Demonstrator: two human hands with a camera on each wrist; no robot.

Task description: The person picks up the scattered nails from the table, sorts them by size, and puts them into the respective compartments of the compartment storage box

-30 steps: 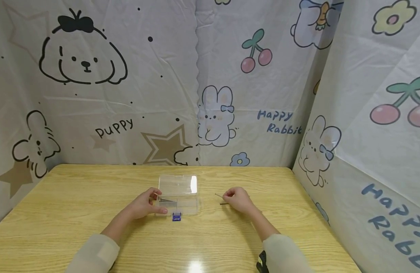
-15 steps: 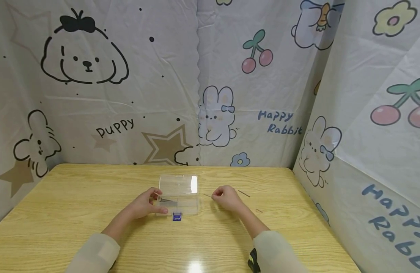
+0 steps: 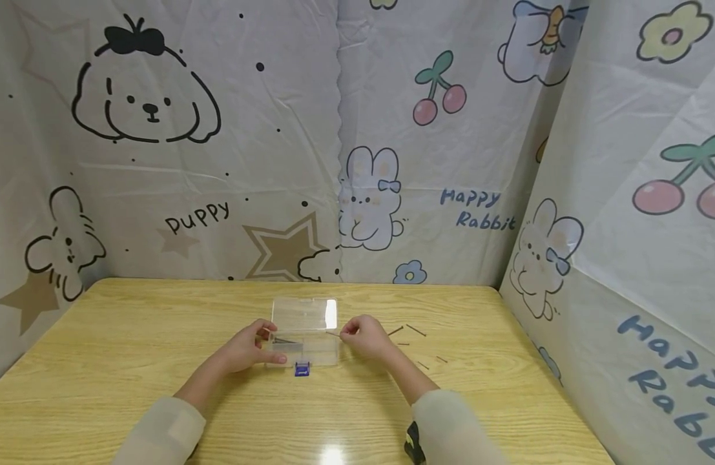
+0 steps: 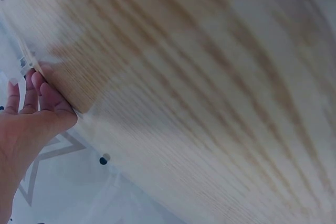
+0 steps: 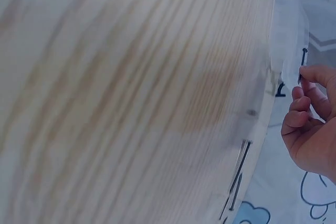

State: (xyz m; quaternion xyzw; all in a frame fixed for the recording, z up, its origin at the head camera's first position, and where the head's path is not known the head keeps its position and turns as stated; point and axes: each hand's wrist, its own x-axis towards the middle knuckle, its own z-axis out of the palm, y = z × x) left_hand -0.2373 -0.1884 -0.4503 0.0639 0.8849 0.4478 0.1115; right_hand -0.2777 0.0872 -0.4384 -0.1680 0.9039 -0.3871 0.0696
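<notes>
A clear plastic box [image 3: 321,355] lies on the table with its lid [image 3: 299,314] raised at the back and a blue latch [image 3: 301,369] at the front. My left hand [image 3: 247,349] grips the box's left side, thumb on the front edge. Thin dark nails [image 3: 284,341] lie in the left compartment. At the box's right edge my right hand [image 3: 364,338] pinches a nail [image 3: 332,334], its tip end reaching over the box. In the right wrist view that nail [image 5: 304,56] sticks out beyond finger and thumb, with a small head at the far end.
Several loose nails [image 3: 416,330] of different lengths lie on the wooden table [image 3: 159,310] to the right of the box, around my right forearm. A printed cloth [image 3: 247,161] hangs behind the table and along its right side.
My right hand has moved left with the nail, from the loose nails to the box's right edge, uncovering more nails on the table. My left hand keeps its grip on the box.
</notes>
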